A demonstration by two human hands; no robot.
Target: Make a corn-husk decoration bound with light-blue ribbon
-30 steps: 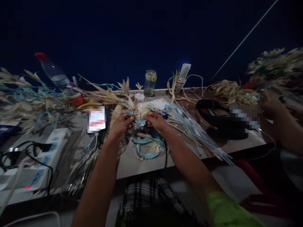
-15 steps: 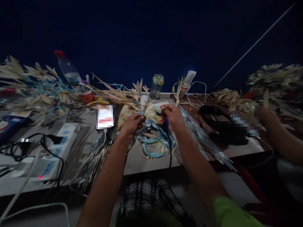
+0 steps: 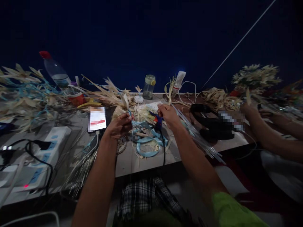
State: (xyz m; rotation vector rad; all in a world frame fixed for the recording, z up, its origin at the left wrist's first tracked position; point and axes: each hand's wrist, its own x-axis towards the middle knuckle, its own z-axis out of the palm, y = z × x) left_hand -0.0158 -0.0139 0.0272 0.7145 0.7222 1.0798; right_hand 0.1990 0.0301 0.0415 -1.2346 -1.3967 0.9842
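Note:
My left hand [image 3: 120, 125] pinches the stem of a small pale husk flower [image 3: 125, 101], which points up above the fingertips. Light blue wrapping shows on the stem just at the fingers, and a thin strand hangs below them. To the right, my right hand [image 3: 168, 115] is closed, its fingers curled together; whatever is in them is hidden. Just left of and below it is a blue and orange glue gun [image 3: 158, 121] with a black cord. Loops of light blue ribbon [image 3: 148, 154] and pale scraps lie on the table between my forearms.
Left are a lit phone [image 3: 97, 121], a bundle of thin wires [image 3: 82, 176] and a power strip [image 3: 50, 151]. Behind stand a clear bottle [image 3: 149, 87] and heaped husk flowers [image 3: 21, 94]. Clear sticks [image 3: 201, 135] and a black strap [image 3: 213, 126] lie right, near another person's hand [image 3: 251, 112].
My hands have moved apart: the left has drawn back leftward with the flower showing upright, the right has closed and shifted away from it. The whole view has turned somewhat right.

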